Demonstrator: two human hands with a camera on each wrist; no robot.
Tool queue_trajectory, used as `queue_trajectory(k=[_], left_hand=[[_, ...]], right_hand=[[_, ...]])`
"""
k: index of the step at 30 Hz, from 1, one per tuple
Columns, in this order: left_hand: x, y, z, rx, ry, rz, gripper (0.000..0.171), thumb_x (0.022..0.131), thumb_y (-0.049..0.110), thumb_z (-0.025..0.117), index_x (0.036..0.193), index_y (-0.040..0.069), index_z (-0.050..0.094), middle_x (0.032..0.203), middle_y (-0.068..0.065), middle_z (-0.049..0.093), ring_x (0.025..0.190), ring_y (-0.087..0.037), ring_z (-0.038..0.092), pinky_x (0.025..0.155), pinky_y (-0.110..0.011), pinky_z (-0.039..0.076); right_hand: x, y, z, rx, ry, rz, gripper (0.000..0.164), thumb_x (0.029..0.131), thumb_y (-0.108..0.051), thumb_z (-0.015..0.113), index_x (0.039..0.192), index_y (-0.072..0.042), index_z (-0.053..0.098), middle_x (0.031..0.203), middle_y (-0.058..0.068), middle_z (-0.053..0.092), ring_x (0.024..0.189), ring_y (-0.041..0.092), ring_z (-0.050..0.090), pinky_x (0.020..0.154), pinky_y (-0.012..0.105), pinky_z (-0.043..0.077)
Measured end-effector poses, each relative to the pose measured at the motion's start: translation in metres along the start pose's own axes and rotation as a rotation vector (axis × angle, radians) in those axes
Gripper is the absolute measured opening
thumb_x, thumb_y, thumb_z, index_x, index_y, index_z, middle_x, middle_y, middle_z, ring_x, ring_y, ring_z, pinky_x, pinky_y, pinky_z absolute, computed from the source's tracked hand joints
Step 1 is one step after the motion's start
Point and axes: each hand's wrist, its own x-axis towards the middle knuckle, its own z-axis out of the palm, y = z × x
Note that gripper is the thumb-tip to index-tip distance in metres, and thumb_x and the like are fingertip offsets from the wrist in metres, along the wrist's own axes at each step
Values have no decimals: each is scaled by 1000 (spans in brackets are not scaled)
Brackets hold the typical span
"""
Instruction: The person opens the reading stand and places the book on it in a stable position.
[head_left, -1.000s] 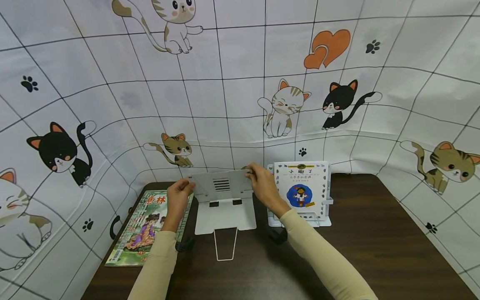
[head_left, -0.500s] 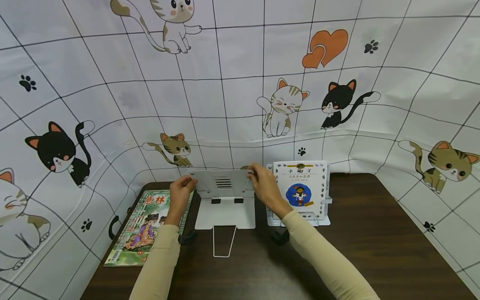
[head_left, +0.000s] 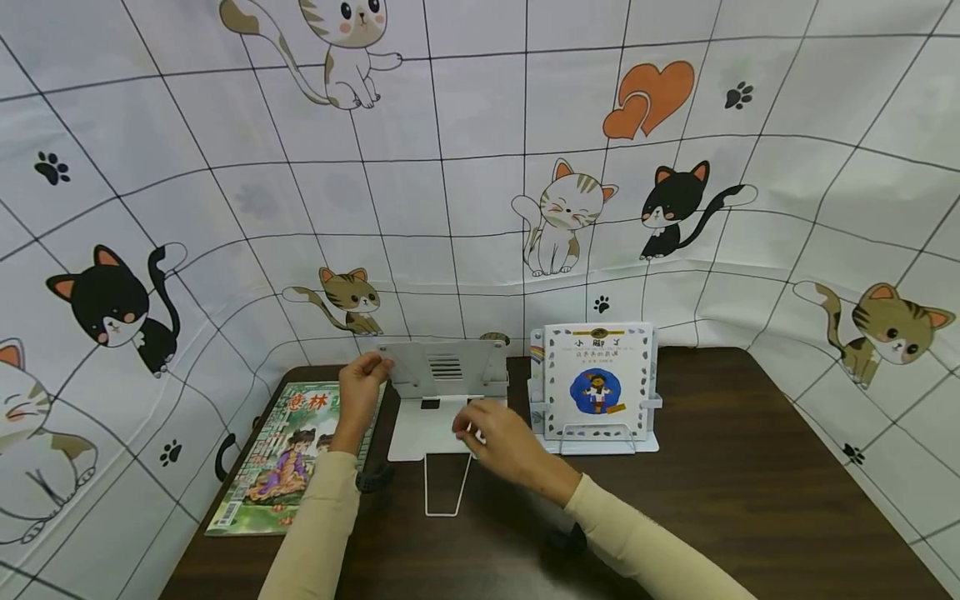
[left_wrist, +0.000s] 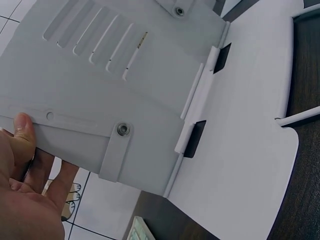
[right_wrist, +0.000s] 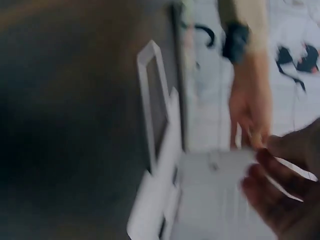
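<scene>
A white metal book stand (head_left: 416, 433) stands mid-table, its slotted back plate (left_wrist: 90, 105) raised on the hinged base. A thin wire loop (head_left: 426, 492) extends from the base toward the front. My left hand (head_left: 360, 398) pinches the back plate's upper left corner, thumb on the near face, fingers behind; the left wrist view shows this grip. My right hand (head_left: 501, 437) hovers over the base's right side, apart from the plate, fingers loosely bent with nothing visible between them. The right wrist view is blurred, with the right hand (right_wrist: 287, 185) in front of the plate.
On the left lies a colourful magazine (head_left: 288, 467), with part of a keyboard-like edge beside it. A second white stand (head_left: 645, 446) at the right holds a white picture book (head_left: 597, 350) upright. A cat-printed sheet (head_left: 480, 200) hangs behind the dark wooden table (head_left: 720, 467).
My right hand has let go of the plate's upper right corner and come down and left over the base. My left hand keeps its grip, and the stand has hardly shifted.
</scene>
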Motion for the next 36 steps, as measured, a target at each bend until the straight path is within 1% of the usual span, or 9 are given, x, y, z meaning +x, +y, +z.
queue_trajectory(k=[5,9,13,18,21,25,27,32,36], left_hand=[[-1,2,-2,26,-11,-18,18,100,4,74,101,-13,70,81,13,67,81,5,65,80,-10,55],[-1,3,-1,29,-14,-30,19,100,6,74,102,-13,71,86,8,71,84,2,66,80,-11,55],[-1,3,-1,21,-22,-45,17,100,7,74,98,-9,72,91,-1,73,91,-8,70,83,-13,57],[-2,3,-3,18,-32,-57,13,100,9,75,90,1,72,91,1,73,95,-11,72,84,-14,58],[-1,4,-4,10,-25,-51,14,100,7,75,89,-1,71,89,-1,73,90,-6,70,83,-13,57],[-1,5,-4,-12,-15,-50,13,99,4,75,92,-6,72,90,-4,75,86,-1,67,82,-13,57],[-1,3,-4,-24,-23,-50,13,99,5,76,93,-6,72,90,-1,75,87,0,68,83,-12,57],[-5,8,-6,-13,-68,-85,17,100,8,74,99,-9,73,92,2,74,95,-9,71,86,-14,58],[-3,4,-7,5,-64,-88,20,100,11,75,102,-9,73,91,5,71,93,-6,69,84,-13,57]], right_hand=[[-19,-18,29,-62,-357,-86,7,100,-26,77,104,-20,76,97,-9,71,86,3,64,73,19,53],[-31,-26,47,-106,-489,-123,14,98,-35,79,103,-23,76,96,-13,67,81,-4,57,66,13,47],[-35,-31,54,-132,-480,-101,19,94,-32,84,102,-19,73,94,-10,66,76,-4,56,63,15,47],[-33,-34,57,-193,-446,-95,15,94,-25,83,99,-15,72,89,-7,67,73,-1,59,62,18,49],[-30,-32,59,-187,-444,-114,12,94,-20,82,91,-16,71,85,-8,65,70,-2,56,60,16,45],[-27,-29,63,-189,-436,-134,22,88,-18,83,79,-19,63,77,-9,59,64,-1,47,54,17,39],[-26,-27,66,-208,-433,-133,25,84,-21,84,76,-20,61,74,-10,57,62,-1,43,51,17,36],[-24,-29,66,-261,-424,-104,26,81,-27,84,73,-23,60,70,-13,57,58,-1,42,45,17,35],[-17,-32,54,-221,-423,-60,24,83,-25,82,76,-23,60,70,-14,57,56,-2,42,45,18,35]])
